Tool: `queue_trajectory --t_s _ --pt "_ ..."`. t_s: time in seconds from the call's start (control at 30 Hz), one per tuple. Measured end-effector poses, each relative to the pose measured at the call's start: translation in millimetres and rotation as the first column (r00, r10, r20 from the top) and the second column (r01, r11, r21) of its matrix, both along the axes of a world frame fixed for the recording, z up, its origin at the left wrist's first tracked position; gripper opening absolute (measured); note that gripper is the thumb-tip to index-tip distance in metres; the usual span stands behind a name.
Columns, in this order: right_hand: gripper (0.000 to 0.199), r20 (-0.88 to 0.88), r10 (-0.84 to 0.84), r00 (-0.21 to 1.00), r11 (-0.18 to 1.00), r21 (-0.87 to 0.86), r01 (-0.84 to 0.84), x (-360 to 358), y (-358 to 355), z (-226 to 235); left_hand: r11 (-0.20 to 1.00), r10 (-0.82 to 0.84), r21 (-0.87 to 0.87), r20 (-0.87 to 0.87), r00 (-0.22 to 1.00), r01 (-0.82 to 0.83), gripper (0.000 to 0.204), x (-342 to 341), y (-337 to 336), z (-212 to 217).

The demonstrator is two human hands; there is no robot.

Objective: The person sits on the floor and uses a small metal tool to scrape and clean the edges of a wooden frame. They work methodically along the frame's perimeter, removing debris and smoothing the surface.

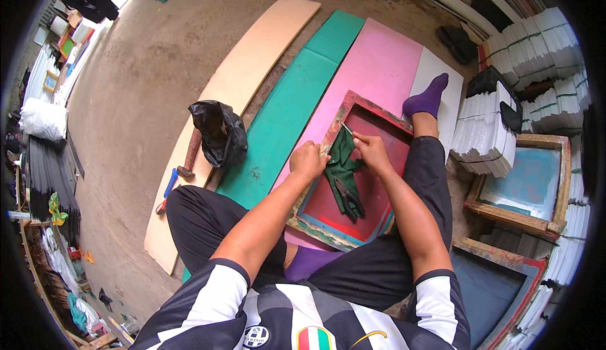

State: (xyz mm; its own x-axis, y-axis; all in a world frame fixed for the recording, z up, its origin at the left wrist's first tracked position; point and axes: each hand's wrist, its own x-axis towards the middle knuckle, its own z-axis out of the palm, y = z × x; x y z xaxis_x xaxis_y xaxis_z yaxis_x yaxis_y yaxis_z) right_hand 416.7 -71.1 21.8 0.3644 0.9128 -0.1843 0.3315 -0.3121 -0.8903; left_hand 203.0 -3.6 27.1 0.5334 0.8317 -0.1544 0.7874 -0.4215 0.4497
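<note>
On the floor, a seated person works over a wooden screen frame (336, 127) with a red mesh panel, which lies across the lap and rests on a pink sheet (379, 66). Left hand (308, 160): closed in a loose fist on the frame's left rail, fingers curled together over the wood. Right hand (371, 150): fingertips pinched on the upper edge of a dark green cloth (344, 167), just beside a thin pale strip (346, 128) that runs along the frame's top corner; whether the fingers also grip that strip cannot be told. The cloth drapes down the red mesh, and a pair of pliers (346, 195) with dark handles lies on it near the middle of the frame. Beside the pink sheet lie a green sheet (290, 103) and a tan board (252, 59). A crumpled black plastic bag (218, 132) sits on the tan board, with a hammer (189, 154) and a blue-handled tool (168, 186) just beside it. To the right stand stacks of white sheets (486, 135) and further wooden frames (524, 186). A purple sock (427, 99) covers the outstretched right foot.
</note>
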Motion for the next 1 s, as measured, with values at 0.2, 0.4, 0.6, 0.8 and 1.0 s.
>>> queue_trajectory --t_s 0.2,0.4,0.6,0.8,1.0 --pt "0.032 0.552 0.069 0.831 0.982 0.109 -0.153 3 -2 -9 0.999 0.015 -0.050 -0.005 1.000 -0.016 0.041 -3 1 7" --pt "0.034 -0.479 -0.316 0.819 0.916 -0.378 0.132 -7 5 12 0.997 0.027 -0.075 -0.006 1.000 -0.027 0.040 -3 2 8" --pt "0.030 0.391 0.075 0.917 0.987 -0.158 -0.013 -21 -9 36 0.996 0.042 -0.076 0.042 0.998 -0.038 0.038 -5 1 2" --pt "0.030 0.498 0.130 0.857 0.968 -0.250 -0.001 -30 -10 60 0.997 0.027 -0.070 0.025 0.999 -0.026 0.040 -4 1 7" --pt "0.029 0.501 0.119 0.857 0.970 -0.241 0.006 -31 -10 57 0.998 0.035 -0.054 0.066 0.997 -0.031 0.038 -5 2 -1"
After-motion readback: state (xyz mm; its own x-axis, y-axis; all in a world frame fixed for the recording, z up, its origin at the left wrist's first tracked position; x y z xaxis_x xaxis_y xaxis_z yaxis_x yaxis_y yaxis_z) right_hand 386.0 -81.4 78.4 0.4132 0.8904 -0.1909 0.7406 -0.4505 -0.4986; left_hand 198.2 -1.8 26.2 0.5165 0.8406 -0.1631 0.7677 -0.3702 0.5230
